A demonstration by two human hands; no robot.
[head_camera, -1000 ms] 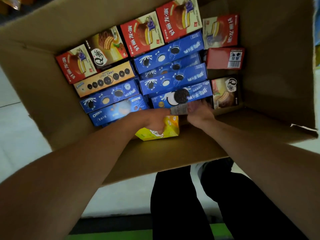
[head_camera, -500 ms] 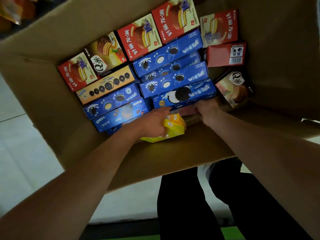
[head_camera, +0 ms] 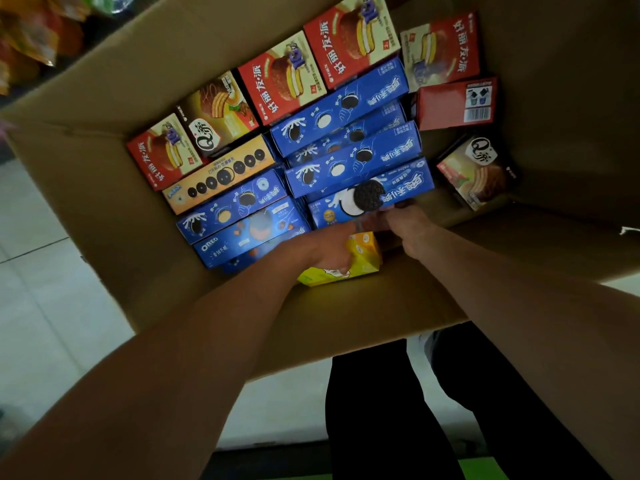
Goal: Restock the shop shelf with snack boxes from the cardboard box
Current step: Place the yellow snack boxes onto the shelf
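An open cardboard box sits below me, packed with snack boxes: red pie boxes, blue cookie boxes and an orange cookie box. My left hand reaches in at the near wall and grips a yellow box, thumb over its near face. Just to its right, my right hand curls its fingers over the near edge of the front blue cookie box. A brown pie box lies tilted in the gap at the right.
Bright snack bags hang at the upper left, beyond the box. White tiled floor shows at the left. My legs in dark trousers stand against the box's near wall. A loose red box lies barcode up at the back right.
The brown pie box at the right has tipped and slid away from the blue boxes. Both hands stay at the near wall on the yellow and blue boxes.
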